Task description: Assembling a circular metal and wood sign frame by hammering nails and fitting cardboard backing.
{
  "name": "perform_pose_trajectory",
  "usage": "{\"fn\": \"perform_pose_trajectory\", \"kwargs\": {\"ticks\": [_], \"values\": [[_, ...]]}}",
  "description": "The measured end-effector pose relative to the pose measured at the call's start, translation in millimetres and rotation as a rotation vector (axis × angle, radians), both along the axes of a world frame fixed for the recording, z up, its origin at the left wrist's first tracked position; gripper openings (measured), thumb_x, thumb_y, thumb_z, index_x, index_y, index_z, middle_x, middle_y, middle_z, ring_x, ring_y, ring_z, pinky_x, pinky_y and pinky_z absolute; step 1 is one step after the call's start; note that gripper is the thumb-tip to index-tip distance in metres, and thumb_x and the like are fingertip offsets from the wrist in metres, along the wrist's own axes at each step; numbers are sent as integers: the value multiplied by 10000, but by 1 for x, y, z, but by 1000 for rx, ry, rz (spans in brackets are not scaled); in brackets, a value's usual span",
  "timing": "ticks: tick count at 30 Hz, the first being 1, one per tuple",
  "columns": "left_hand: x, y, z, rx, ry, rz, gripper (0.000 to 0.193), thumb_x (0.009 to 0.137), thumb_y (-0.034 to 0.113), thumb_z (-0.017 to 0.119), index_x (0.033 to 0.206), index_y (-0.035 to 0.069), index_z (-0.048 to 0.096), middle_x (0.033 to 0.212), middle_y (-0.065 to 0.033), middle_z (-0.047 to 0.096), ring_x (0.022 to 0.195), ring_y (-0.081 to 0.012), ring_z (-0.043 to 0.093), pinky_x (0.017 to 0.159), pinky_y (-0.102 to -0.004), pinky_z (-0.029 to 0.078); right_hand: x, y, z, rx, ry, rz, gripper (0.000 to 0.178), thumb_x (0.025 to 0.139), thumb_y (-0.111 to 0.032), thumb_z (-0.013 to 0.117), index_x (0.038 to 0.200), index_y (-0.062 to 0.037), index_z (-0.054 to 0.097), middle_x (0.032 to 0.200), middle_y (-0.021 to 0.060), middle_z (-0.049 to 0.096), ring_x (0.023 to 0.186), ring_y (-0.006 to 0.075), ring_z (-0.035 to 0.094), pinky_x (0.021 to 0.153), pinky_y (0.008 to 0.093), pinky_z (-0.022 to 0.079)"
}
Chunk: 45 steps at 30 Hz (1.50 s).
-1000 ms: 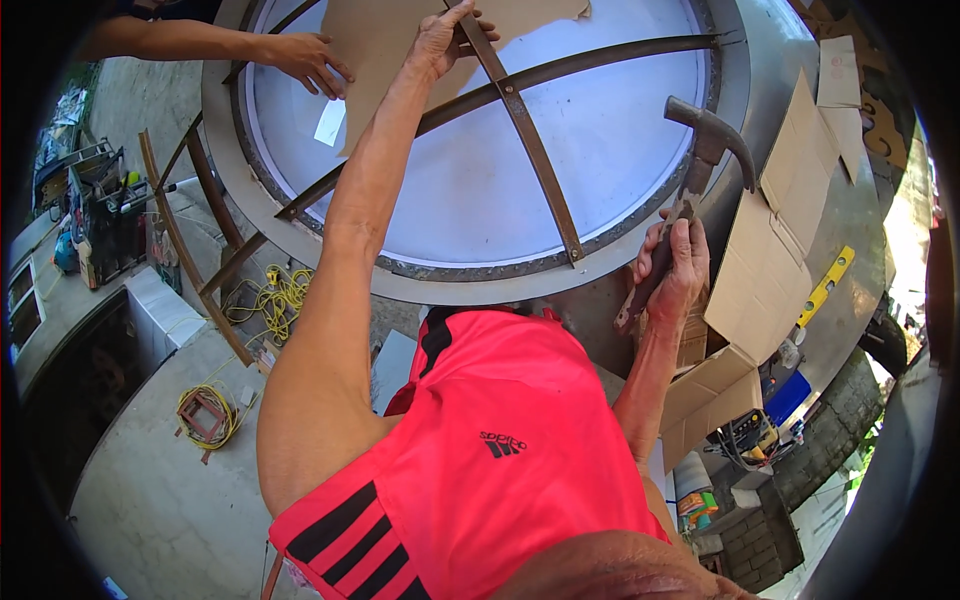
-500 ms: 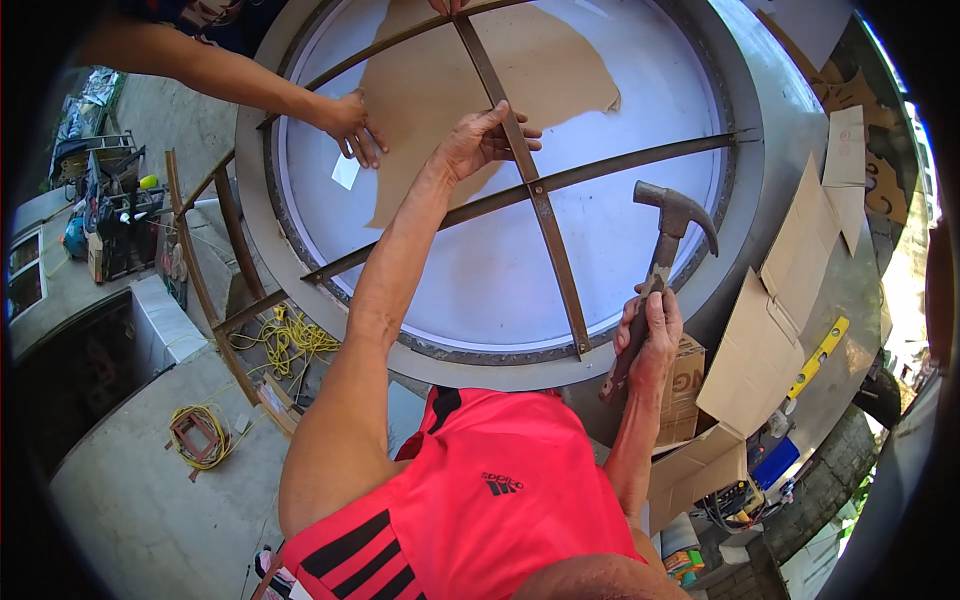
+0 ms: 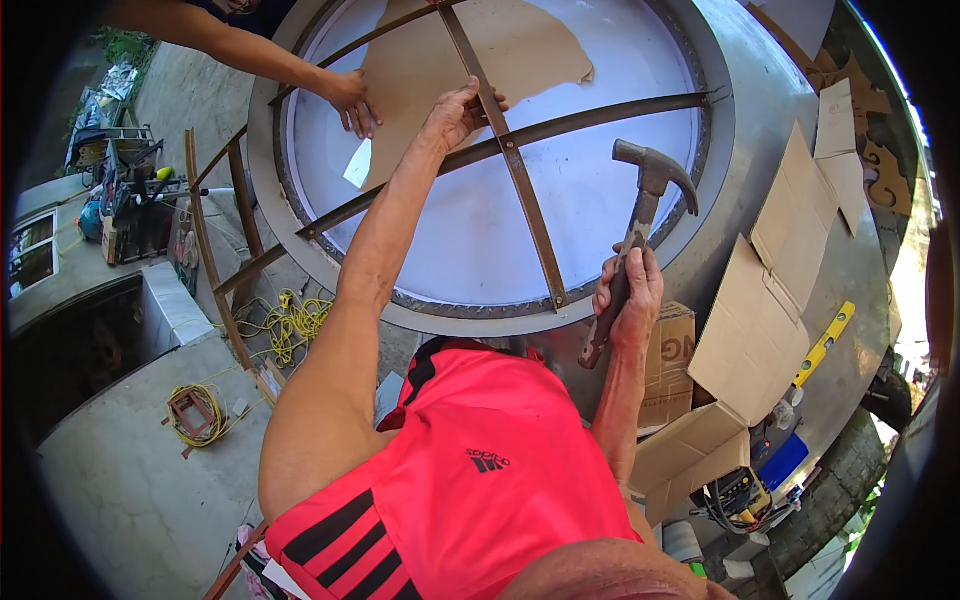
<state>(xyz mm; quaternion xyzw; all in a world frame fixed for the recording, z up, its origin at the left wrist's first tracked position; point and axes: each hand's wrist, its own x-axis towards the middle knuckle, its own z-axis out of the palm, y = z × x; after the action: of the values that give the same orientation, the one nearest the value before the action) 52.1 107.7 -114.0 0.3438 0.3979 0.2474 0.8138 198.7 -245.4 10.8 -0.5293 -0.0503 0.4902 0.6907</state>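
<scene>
My right hand [image 3: 632, 295] is wrapped round the handle of a claw hammer [image 3: 652, 182], its head up and its claw pointing right. With my left hand [image 3: 460, 115] I grip a rusty brown flat metal bar [image 3: 530, 232], thumb on the near side, fingers reaching beneath. This bar crosses a longer curved bar [image 3: 610, 116], and a bolt or rivet shows at the crossing. Both lie over a large round grey metal ring [image 3: 470, 322] around a whitish panel [image 3: 450, 250]. Brown paper or card [image 3: 505, 45] covers part of the panel.
A co-worker's hand [image 3: 352, 103] rests on the panel at upper left. On the right are opened cardboard sheets [image 3: 752, 335], a cardboard box [image 3: 668, 365] and a yellow spirit level [image 3: 825, 345]. Yellow cord [image 3: 290, 328] and a curved metal frame [image 3: 203, 245] are at left.
The whole view has shifted, so the ring, bars and both hands sit higher and slightly left. My grip on the bar and the hammer looks the same.
</scene>
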Motion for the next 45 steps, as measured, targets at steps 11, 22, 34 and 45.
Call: {"fn": "perform_pose_trajectory", "kwargs": {"ticks": [11, 22, 34, 45], "values": [[18, 25, -9, -58, -96, 53, 578, 943, 529, 601, 1103, -25, 571, 976, -191, 668, 940, -323, 677, 857, -506, 567, 14, 1, 9, -69, -18, 20, 329, 1031, -326, 536, 1085, -3, 510, 695, 46, 534, 441, 100, 478, 370, 255, 402], [38, 36, -38, -133, -195, 189, 352, 950, 399, 629, 929, 60, 538, 632, -24, 497, 489, -138, 501, 466, -344, 471, 22, 83, 7, -277, -85, 248, 375, 1033, -345, 516, 1095, 25, 515, 719, 52, 555, 450, 80, 484, 366, 233, 404], [48, 34, -5, -202, -55, 267, 264, 950, 295, 588, 821, 83, 500, 585, 24, 392, 431, -100, 390, 403, -308, 386, 48, 227, -11, -321, -140, 413, 346, 1026, -334, 527, 1012, 12, 532, 699, 34, 548, 469, 64, 492, 370, 213, 433], [49, 30, 1, -198, -45, 293, 207, 931, 235, 565, 815, 79, 496, 583, 23, 373, 427, -96, 355, 384, -293, 337, 47, 354, -49, -296, -32, 500, 302, 1021, -317, 543, 949, -24, 538, 697, 24, 556, 484, 70, 501, 390, 236, 444]]}}
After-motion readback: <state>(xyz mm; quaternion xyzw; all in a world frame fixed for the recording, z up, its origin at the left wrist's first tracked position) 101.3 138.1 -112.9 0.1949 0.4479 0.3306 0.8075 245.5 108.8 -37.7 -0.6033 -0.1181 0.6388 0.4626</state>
